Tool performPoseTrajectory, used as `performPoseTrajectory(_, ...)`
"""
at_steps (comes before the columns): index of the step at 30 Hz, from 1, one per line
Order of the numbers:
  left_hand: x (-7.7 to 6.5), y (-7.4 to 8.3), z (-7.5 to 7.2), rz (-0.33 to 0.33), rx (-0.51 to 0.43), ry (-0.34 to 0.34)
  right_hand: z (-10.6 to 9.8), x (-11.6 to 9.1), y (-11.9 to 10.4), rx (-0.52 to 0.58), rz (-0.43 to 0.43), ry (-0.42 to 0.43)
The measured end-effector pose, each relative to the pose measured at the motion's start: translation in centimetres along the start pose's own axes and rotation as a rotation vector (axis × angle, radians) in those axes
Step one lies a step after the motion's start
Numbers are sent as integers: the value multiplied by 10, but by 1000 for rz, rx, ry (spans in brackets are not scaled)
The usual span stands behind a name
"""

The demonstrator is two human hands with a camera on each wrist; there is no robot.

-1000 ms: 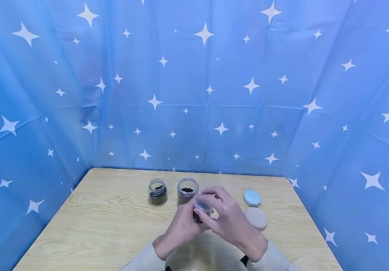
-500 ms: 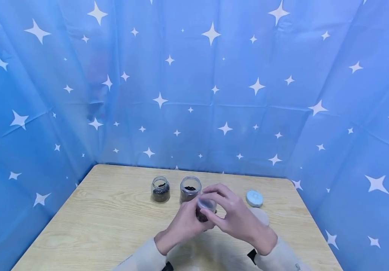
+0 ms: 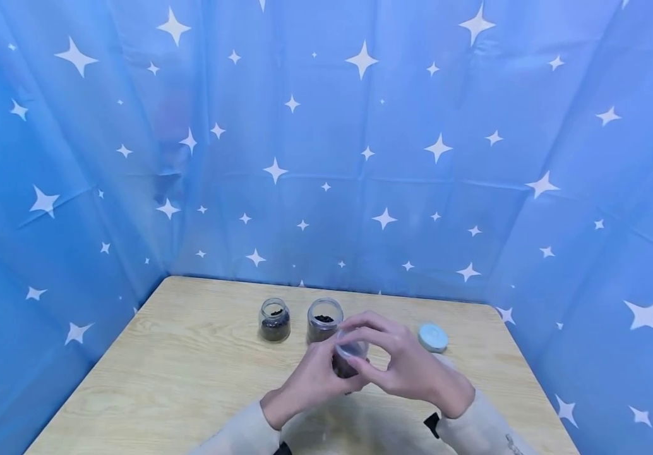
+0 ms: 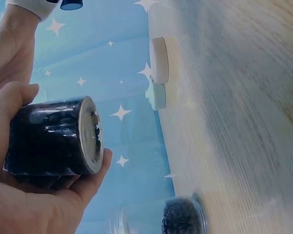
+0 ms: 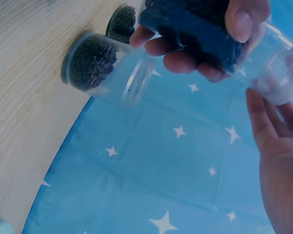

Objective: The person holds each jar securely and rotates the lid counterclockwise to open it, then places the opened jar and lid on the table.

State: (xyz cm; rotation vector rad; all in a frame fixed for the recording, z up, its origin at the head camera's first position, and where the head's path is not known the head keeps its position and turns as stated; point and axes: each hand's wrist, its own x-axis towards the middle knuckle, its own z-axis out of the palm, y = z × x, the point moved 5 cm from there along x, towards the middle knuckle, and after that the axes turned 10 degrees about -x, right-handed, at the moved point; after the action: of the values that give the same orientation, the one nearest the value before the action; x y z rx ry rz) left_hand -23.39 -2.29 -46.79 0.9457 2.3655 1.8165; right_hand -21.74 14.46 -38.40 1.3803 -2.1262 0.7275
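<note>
Tilted over the table, a clear jar of dark bean-like pieces (image 4: 49, 139) is gripped by my left hand (image 3: 312, 379), its fingers wrapped round the side and its base facing the left wrist camera. At the jar's mouth sits a translucent lid (image 5: 278, 80). My right hand (image 3: 408, 363) holds this lid by its rim, fingers curved over one side and thumb on the other. Just beyond the hands stands a wide open glass jar (image 3: 325, 319), partly filled with dark pieces. A smaller open jar (image 3: 275, 321) with similar contents is to its left.
A light blue lid (image 3: 432, 338) lies on the wooden table (image 3: 190, 366), right of the hands. Beside it is a beige lid (image 4: 159, 59), mostly hidden behind my right hand in the head view. A blue star-patterned curtain (image 3: 326, 151) surrounds the table's back and sides.
The head view has shifted, so the scene sits slightly further right. Both hands stay on the jar and lid, and my right hand now covers more of the beige lid.
</note>
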Motion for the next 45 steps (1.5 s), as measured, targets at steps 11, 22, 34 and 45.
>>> performPoseTrajectory(11, 0, -16, 3, 132, -15, -12, 1, -3, 1, 14, -43, -7)
performPoseTrajectory(22, 3, -4, 1, -18, 3, 14, 0, -2, 1, -92, -3, 80)
performPoseTrajectory(34, 5, -8, 3, -11, 12, 48, 11, -5, -6, -258, 221, 133)
performPoseTrajectory(45, 8, -5, 4, 32, 36, 100, 17, -7, -12, -286, 265, 187)
